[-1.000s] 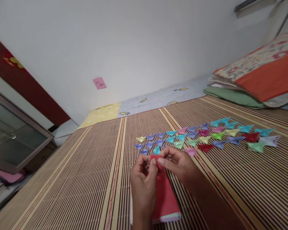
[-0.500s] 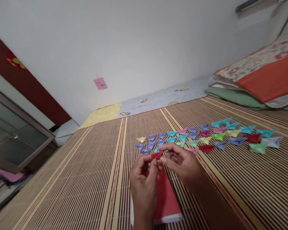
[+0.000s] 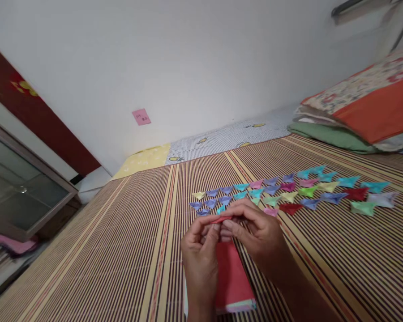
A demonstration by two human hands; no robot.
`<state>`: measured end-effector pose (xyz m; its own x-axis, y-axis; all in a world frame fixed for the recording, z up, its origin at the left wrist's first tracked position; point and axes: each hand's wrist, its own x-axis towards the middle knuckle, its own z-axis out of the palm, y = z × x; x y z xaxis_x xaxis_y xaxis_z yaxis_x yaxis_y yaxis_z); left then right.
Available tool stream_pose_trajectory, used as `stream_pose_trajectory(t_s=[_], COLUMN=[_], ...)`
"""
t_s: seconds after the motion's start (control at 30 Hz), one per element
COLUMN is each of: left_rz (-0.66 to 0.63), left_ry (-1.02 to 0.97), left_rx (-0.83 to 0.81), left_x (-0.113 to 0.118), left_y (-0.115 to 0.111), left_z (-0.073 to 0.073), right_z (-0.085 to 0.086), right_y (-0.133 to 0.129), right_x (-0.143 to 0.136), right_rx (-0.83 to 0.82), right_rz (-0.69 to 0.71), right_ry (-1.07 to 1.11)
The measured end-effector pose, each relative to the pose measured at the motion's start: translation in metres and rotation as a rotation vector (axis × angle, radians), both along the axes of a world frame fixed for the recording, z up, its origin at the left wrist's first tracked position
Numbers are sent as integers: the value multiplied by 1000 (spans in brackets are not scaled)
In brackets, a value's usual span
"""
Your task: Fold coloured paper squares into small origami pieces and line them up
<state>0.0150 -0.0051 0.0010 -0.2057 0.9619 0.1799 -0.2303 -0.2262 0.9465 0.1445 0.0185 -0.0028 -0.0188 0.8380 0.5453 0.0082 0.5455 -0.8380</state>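
Note:
My left hand [image 3: 201,255] and my right hand [image 3: 260,235] meet above a stack of paper and pinch a small folded red paper [image 3: 220,219] between thumbs and fingers. Only a thin strip of it shows; the fingers hide the rest. Beneath my hands lies the stack of coloured sheets [image 3: 233,279], red on top, partly covered by my left hand. Beyond them, several small folded paper pieces stand in rows, among them a dark red one [image 3: 290,208], a lime green one [image 3: 308,192] and a yellow one [image 3: 199,195].
The striped mat [image 3: 121,250] lies under everything. Folded bedding [image 3: 376,107] is piled at the right, against the white wall [image 3: 188,58]. A glass-fronted cabinet [image 3: 27,192] stands at the left, and a pink note [image 3: 141,116] is on the wall.
My right hand's fingers have closed in on the red paper, which now looks flatter and is more hidden. My two hands are nearer each other.

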Motion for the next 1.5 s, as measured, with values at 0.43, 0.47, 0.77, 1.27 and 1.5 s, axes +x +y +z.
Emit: stream_pose_trajectory(t_s=[0.43,0.47,0.77,1.27,1.5], left_rz=[80,78,52,70,81], left_ry=[17,10,-7,-133,-127], left_rx=[-12,-24,-60,-86,-90], left_x=[-5,-5,-10,-3,-3], left_y=[-4,-4,-4,-6,-5], left_z=[6,7,10,11,11], right_z=[0,0,-1,-2,-1], right_y=[-2,-2,0,-5,-5], right_x=[-3,-3,-2,-10,-12], right_rx=[33,57,183,-202,-206], right_rz=[64,68,32,130,151], right_ry=[-26,-23,-63,170,207])
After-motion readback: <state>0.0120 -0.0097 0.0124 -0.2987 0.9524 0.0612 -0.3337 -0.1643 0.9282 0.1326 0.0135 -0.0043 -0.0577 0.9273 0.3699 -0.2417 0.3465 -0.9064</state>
